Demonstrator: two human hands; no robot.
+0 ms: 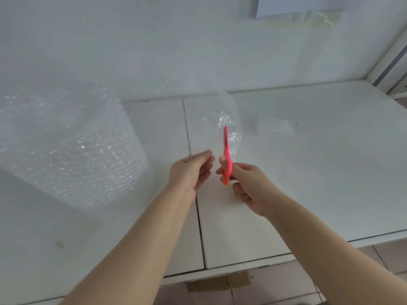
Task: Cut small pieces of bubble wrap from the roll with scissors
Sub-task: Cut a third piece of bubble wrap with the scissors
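Checker: Item at far left?

Clerk: Bubble wrap roll [72, 146], large, clear, standing on the white desk [319, 172] close to the wall. Loose end runs off to the right.

Checker: Next along?

Clerk: Sheet [220, 119], single layer, drawn out from the roll, raised off the desk and curling upward at mid-frame. Very transparent; its edges are hard to trace.

Checker: Hands?

Clerk: Left hand [191, 170], bare, thumb and fingertips drawn together in a pinch on the near edge of the sheet. Just right of it, scissors [226, 155], pink, with a bit of orange at the lower handle, blades brought together and pointing away from the person, lying against the lower part of the sheet. Right hand [248, 186], bare, fingers curled round the scissor handles, the lower fingers folded into the palm. The two hands are near each other but not touching.

Checker: Anything beneath them?

Clerk: Cardboard box [220, 282], brown, on the tiled floor, partly under the near edge of the desk.

Checker: Further right?

Clerk: Small piece [275, 126] of bubble wrap, lying flat on the desk beyond the right hand, apart from both hands. Whether it is fully free of the sheet cannot be told.

Checker: Last entry?

Clerk: Paper [297, 5], white, on the wall at upper right, cut off by the frame
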